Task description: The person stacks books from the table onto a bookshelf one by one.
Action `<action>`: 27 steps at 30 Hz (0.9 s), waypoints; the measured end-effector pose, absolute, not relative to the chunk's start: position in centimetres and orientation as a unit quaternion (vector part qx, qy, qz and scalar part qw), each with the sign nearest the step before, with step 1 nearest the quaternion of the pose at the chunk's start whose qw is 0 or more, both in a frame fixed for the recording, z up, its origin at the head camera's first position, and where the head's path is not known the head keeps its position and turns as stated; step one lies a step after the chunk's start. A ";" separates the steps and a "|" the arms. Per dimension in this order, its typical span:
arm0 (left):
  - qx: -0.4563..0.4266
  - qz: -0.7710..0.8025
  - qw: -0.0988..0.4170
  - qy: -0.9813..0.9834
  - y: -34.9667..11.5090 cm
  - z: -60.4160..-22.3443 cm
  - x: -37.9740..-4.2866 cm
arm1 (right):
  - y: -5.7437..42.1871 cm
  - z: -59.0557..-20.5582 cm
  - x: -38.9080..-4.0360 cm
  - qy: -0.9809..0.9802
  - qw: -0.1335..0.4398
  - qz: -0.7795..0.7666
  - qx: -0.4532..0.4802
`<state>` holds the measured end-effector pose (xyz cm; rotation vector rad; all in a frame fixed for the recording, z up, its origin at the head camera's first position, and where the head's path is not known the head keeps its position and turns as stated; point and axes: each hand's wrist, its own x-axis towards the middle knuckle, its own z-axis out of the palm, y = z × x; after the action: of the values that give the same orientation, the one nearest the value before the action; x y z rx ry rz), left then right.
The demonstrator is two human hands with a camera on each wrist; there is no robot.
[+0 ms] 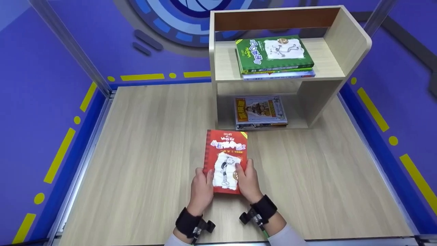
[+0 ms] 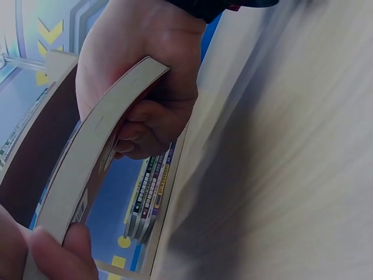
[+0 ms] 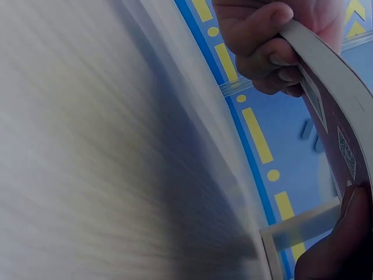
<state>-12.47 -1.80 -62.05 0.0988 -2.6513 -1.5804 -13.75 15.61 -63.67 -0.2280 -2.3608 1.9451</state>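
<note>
A red Diary of a Wimpy Kid book (image 1: 229, 136) is held cover up above the table, its top edge toward the shelf. My left hand (image 1: 202, 188) grips its left edge, thumb on the cover and fingers curled beneath. On the opposite edge, my right hand (image 1: 248, 181) grips the same way, thumb over the cover's picture. The left wrist view shows the page edge of the book (image 2: 87, 140) bowed between both hands. Part of the back cover, with a printed code (image 3: 346, 153), appears in the right wrist view.
Beyond the book stands a two-tier wooden shelf (image 1: 327, 99). Its upper board bears a stack topped by a green book (image 1: 252, 56); a lower stack is topped by a comic-covered book (image 1: 261, 109). Blue-purple panels (image 1: 44, 85) wall in the wooden table (image 1: 143, 153).
</note>
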 end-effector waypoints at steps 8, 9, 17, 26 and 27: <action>0.035 -0.515 0.016 -0.856 -1.5 -62.7 -12.5 | 15.8 -64.0 -13.7 -0.769 0.043 0.634 -0.079; 0.036 -0.517 0.011 -0.855 -1.5 -62.6 -12.5 | 15.8 -64.0 -13.7 -0.770 0.044 0.632 -0.079; 0.024 -0.544 -0.024 -0.838 -1.7 -62.4 -12.7 | 16.0 -64.3 -14.0 -0.781 0.058 0.616 -0.079; -0.040 -0.515 -0.107 -0.849 -3.0 -61.6 -14.0 | 18.1 -63.8 -14.8 -0.786 0.022 0.613 -0.080; -0.042 -0.505 -0.118 -0.854 -3.4 -61.2 -14.4 | 18.6 -63.7 -15.0 -0.786 0.013 0.613 -0.078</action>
<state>-14.39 -3.38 -61.20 -0.1441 -2.9064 -1.7172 -15.01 18.60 -63.66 -0.2419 -2.4501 1.9104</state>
